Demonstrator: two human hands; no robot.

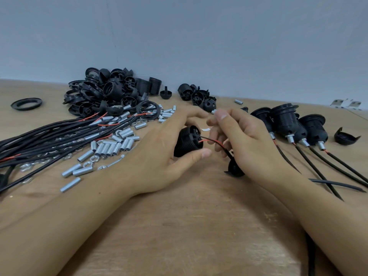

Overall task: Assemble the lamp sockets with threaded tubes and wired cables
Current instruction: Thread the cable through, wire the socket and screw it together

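Observation:
My left hand (159,152) grips a black threaded lamp socket (188,143) lying on its side at the table's middle. My right hand (245,144) pinches a black cable (223,145) whose red wire (203,140) enters the socket's open end. A black socket cap (234,170) is strung on that cable under my right palm. Loose silver threaded tubes (111,145) and nuts lie to the left beside a bundle of black wired cables (49,136). Several assembled sockets (288,124) with tubes and cables lie on the right.
A heap of black socket shells, rings and caps (107,94) sits at the back left, with a loose ring (26,103) further left. More caps (197,95) lie behind my hands. A single cap (345,137) rests far right. The grey wall stands close behind the wooden table (189,226).

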